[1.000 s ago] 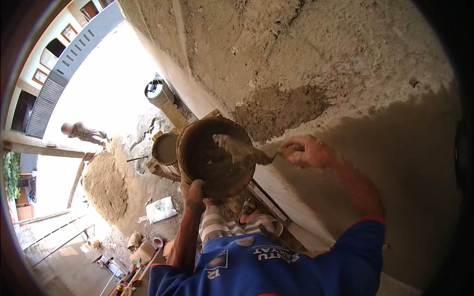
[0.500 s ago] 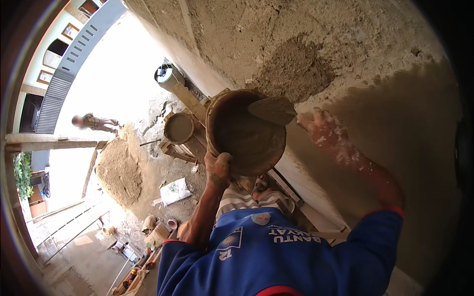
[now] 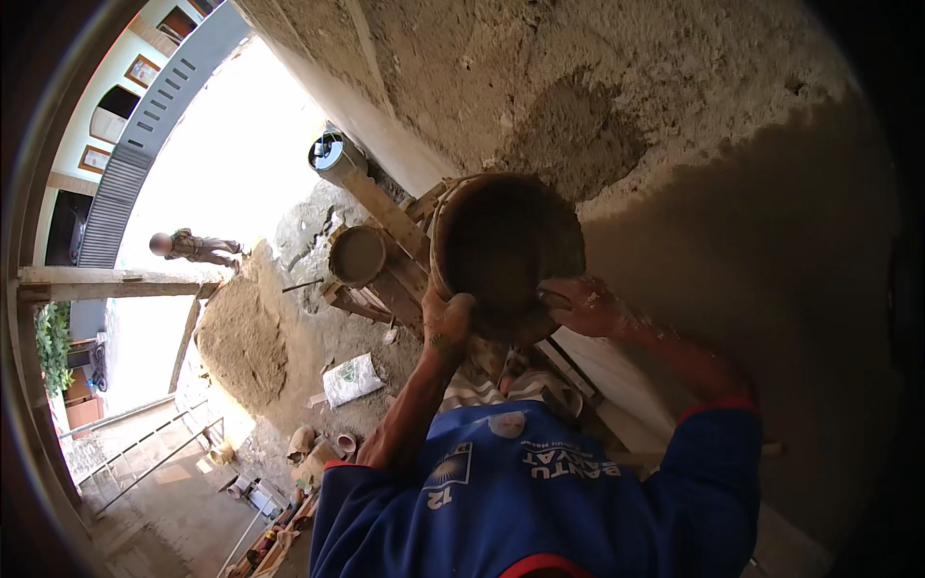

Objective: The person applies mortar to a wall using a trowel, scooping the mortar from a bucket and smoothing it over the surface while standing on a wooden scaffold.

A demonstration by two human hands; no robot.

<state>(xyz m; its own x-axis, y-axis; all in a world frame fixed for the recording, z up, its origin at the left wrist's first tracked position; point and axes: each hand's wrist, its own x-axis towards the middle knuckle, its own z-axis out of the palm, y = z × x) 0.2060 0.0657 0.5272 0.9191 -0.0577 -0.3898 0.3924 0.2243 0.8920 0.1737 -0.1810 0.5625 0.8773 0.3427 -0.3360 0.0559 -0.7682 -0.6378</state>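
Now, sand heap (image 3: 241, 332): furthest left, a loose tan mound, grainy and soft-sloped.
White sack (image 3: 352, 381): just right of it, crumpled and lying flat.
Small bucket (image 3: 333, 258): round, filled with something grey and smooth-topped, at the left edge of the timber staging (image 3: 396, 295).
Left hand (image 3: 448, 323): mine, clamped round the lower-left rim of the big bucket (image 3: 439, 226).
Big bucket: right in front of me, near the wall; wide, mortar-smeared, too dim inside to judge how much remains.
Right hand (image 3: 583, 306): fingers bent in at the lower-right rim; pinching a tool or only the lip, I can't tell.
Wall (image 3: 674, 96): partway, I'd judge; smooth dark coat (image 3: 732, 250) lower right, while the pitted upper stretch, with its dark lumpy patch (image 3: 578, 135), looks unfinished.
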